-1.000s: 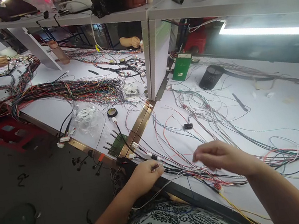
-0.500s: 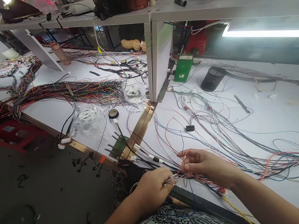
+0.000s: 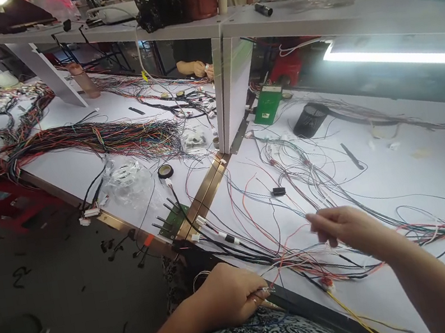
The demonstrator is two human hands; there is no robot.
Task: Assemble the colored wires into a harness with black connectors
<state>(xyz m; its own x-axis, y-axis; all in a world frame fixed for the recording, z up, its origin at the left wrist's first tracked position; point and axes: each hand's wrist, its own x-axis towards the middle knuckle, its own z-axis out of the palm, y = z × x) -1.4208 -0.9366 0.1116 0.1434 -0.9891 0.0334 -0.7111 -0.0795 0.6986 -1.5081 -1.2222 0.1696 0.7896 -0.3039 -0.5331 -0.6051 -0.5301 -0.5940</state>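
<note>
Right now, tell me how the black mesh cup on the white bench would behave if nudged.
The black mesh cup lies on its side, so it would probably roll rather than tip. Its open mesh suggests it is light. Loose wires beside it might snag or stop it.

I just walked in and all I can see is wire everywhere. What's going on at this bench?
A person seated at a white bench is working on a wire harness. The left hand, closed at the bench's near edge, pinches the ends of a few thin wires. The right hand is raised above the loose wires, fingers pinched, seemingly on one strand. A small black connector and a green circuit board lie nearby. A co-worker's hands are busy at the far side.
</note>
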